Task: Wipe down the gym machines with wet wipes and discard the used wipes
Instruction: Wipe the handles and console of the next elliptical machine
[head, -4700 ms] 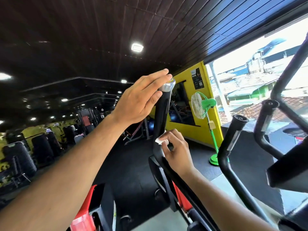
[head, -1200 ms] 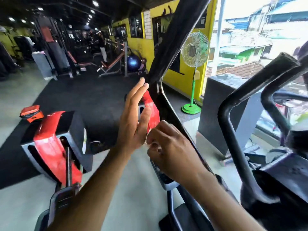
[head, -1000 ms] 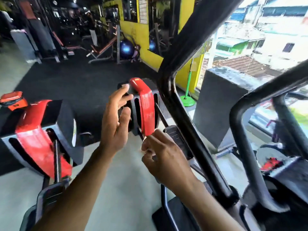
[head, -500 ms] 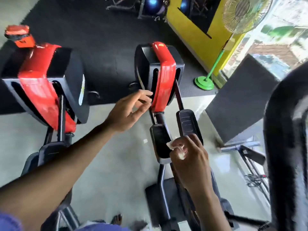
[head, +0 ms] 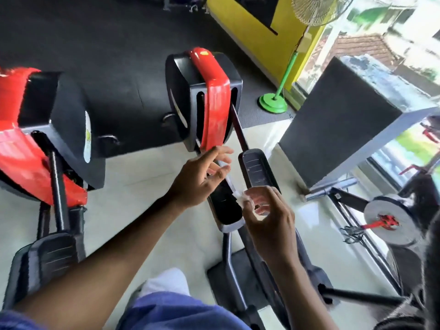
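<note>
White wet wipe [head: 234, 188] stretched btwn both hands, above black elliptical pedal [head: 226, 206].

So the elliptical housing [head: 204, 98] is sitting dead centre, and everything's lining up around it. A second housing [head: 45, 129] is standing off to its left. Two pedals are trailing back from it toward the viewer, the left pedal [head: 226, 206] nearer than the right pedal [head: 258, 167]. Both hands are hovering just this side of it, left hand [head: 200, 182] over the left pedal, right hand [head: 269, 222] beside it, a wipe [head: 234, 190] stretching between them. A fan [head: 273, 103] is standing to its right, with a big block [head: 345, 125] further right.
</note>
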Motion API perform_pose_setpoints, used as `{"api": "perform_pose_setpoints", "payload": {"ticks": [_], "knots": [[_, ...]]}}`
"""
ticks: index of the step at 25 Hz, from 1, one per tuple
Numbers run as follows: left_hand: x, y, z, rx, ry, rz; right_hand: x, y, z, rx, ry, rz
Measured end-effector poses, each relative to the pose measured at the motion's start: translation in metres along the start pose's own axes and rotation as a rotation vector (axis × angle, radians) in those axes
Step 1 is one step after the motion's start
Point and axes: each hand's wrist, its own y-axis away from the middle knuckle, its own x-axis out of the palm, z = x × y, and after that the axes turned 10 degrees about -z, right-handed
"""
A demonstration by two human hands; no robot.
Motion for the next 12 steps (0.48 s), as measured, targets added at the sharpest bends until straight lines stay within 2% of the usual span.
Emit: {"api": "perform_pose_setpoints", "payload": {"ticks": [8, 12], "knots": [[-0.003, -0.109, 0.071, 0.048, 0.066, 0.346, 0.046, -0.081, -0.020, 0.171, 0.078, -0.213], [0.015, -0.180, 0.096, 0.156, 0.122, 0.528, 0.056, -0.112, -0.012, 0.211, 0.172, -0.363]]}}
